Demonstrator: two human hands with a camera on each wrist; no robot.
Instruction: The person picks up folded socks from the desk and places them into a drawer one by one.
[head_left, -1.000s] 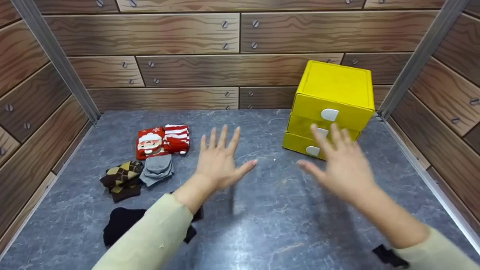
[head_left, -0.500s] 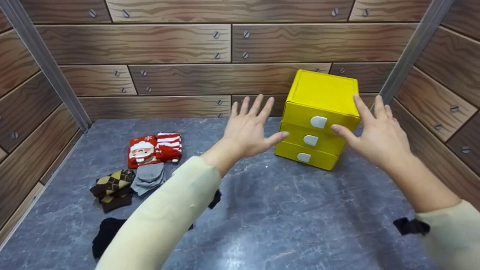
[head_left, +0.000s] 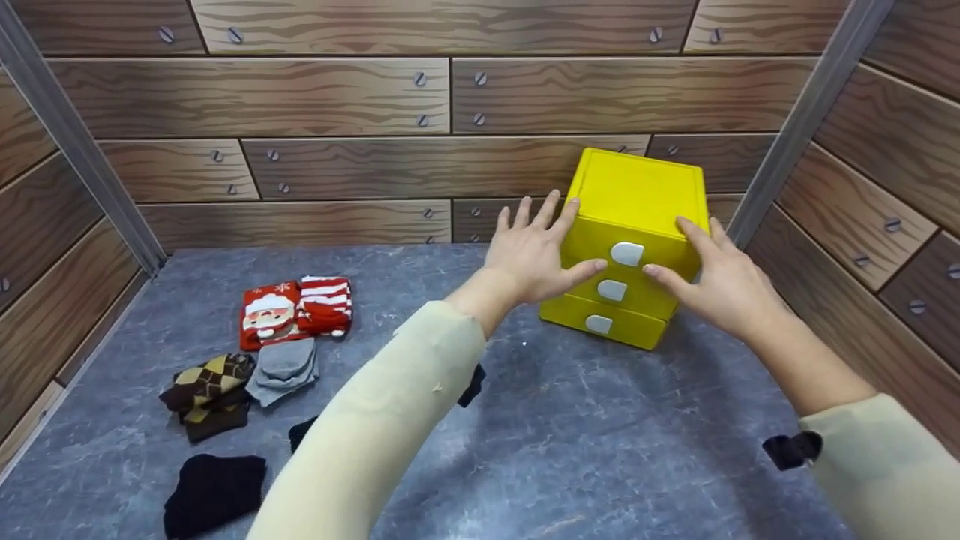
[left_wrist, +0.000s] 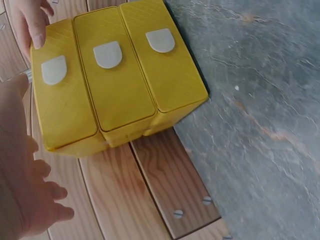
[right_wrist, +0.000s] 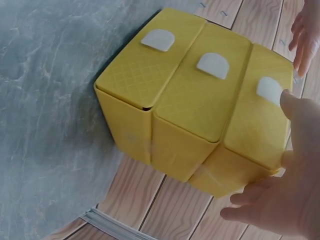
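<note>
Here, the left hand [head_left: 527,259] and right hand [head_left: 727,285], fingers spread wide, flank the yellow drawer box [head_left: 637,191] at the back right of the tabletop [head_left: 585,442]; contact can't be told; over on the left sit the red bundle [head_left: 289,313], grey bundle [head_left: 285,369], argyle bundle [head_left: 211,388] and black bundle [head_left: 214,493].

Rear wall [head_left: 345,169], upper frame: wood-grain planks, slotted screw heads. Side walls [head_left: 892,195], left and right frame edges: matching plank pattern. Gray corner posts [head_left: 73,135]: upper left, upper right, slanted. Work surface [head_left: 570,442], lower frame: gray, marble-veined, faint light reflection lower center.
</note>
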